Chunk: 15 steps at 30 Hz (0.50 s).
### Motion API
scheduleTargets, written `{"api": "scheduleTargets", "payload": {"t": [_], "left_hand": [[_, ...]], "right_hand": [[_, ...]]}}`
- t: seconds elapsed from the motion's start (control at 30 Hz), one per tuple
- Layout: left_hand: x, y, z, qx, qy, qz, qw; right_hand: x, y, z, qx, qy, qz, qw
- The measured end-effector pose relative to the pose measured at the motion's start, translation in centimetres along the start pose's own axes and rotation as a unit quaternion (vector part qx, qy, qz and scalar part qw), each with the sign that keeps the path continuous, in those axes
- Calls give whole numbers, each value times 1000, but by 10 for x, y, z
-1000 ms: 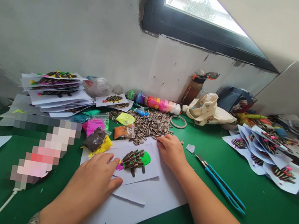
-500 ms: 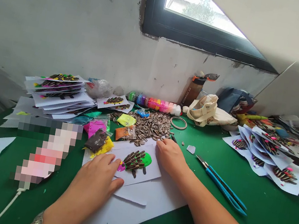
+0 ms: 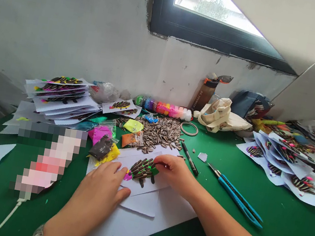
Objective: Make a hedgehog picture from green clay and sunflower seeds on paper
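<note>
A white card [image 3: 132, 191] bears a green clay shape covered in striped seeds [image 3: 140, 168], with a pink clay end and dark feet. My left hand [image 3: 103, 185] lies on the card's left side, fingers apart, pressing it down. Over the green right end of the shape is my right hand [image 3: 173, 173], thumb and forefinger pinched together; what they hold is too small to make out. Behind the card spreads a pile of sunflower seeds [image 3: 164, 132]. Bags of orange clay [image 3: 131, 140], magenta clay [image 3: 100, 133] and dark clay [image 3: 101, 148] lie left of the pile.
Blue tweezers [image 3: 237, 195] and a black pen [image 3: 189, 159] lie to the right, near a tape ring [image 3: 189, 129]. Stacked seed pictures stand at the left [image 3: 58, 106] and right [image 3: 280, 156]. A bottle [image 3: 205, 94] and cloth bag [image 3: 221, 117] are behind. Another person's hand shows at the right edge.
My right hand has moved from the edge of the seed pile, left and down onto the green end of the shape. The black pen is now uncovered. My left hand has stayed put.
</note>
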State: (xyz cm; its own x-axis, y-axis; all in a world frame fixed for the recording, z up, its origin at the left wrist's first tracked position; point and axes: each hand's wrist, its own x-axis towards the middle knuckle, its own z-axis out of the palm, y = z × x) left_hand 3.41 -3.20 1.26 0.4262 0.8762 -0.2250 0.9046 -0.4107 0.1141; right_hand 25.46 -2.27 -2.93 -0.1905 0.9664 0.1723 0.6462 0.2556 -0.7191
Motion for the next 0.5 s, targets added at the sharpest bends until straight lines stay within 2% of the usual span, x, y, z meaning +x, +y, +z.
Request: {"api": "scheduleTargets", "payload": {"t": [0.13,0.5], "left_hand": [[-1,-1,0,-2,1,-4,1000],[0,-1,2,1,1,-3,1000]], "right_hand": [[1,7,4,-32,12,-35,999],[2,12,8,-126,18,-56,990]]}}
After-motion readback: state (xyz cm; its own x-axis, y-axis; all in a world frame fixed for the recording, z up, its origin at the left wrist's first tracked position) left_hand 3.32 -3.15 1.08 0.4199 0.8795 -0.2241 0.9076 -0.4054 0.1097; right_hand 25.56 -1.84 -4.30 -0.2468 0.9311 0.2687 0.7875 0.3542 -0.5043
